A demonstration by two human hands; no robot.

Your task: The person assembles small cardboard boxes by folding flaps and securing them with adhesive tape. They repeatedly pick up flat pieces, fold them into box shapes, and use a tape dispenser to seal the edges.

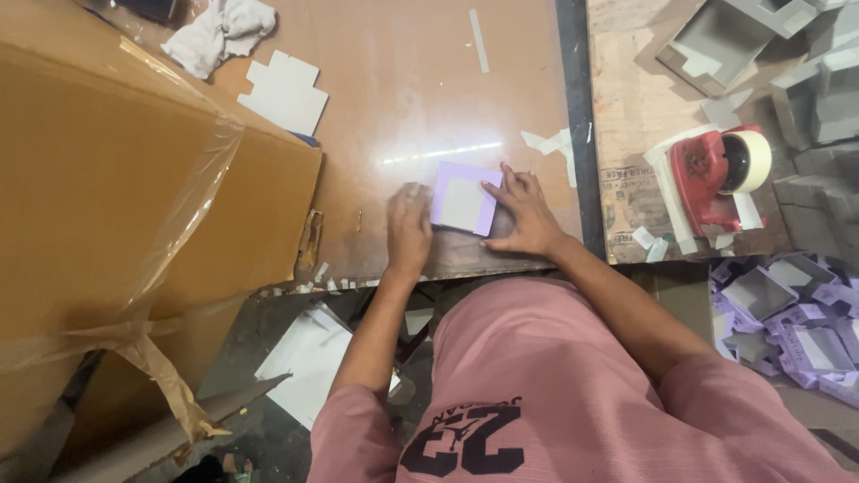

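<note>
A small square purple-edged card piece with a grey centre (463, 199) lies flat on the brown worktable (403, 80). My left hand (408, 228) rests against its left edge, fingers curled on the table. My right hand (525, 213) presses on its right edge with fingers spread over the corner. Neither hand lifts the piece; both hold it down against the table.
A large brown carton with loose clear tape (116, 197) fills the left. A flat white die-cut card (286, 89) and a crumpled cloth (219, 31) lie behind. A red tape dispenser (716, 174), grey box trays (716, 40) and a pile of purple boxes (787, 326) are at the right.
</note>
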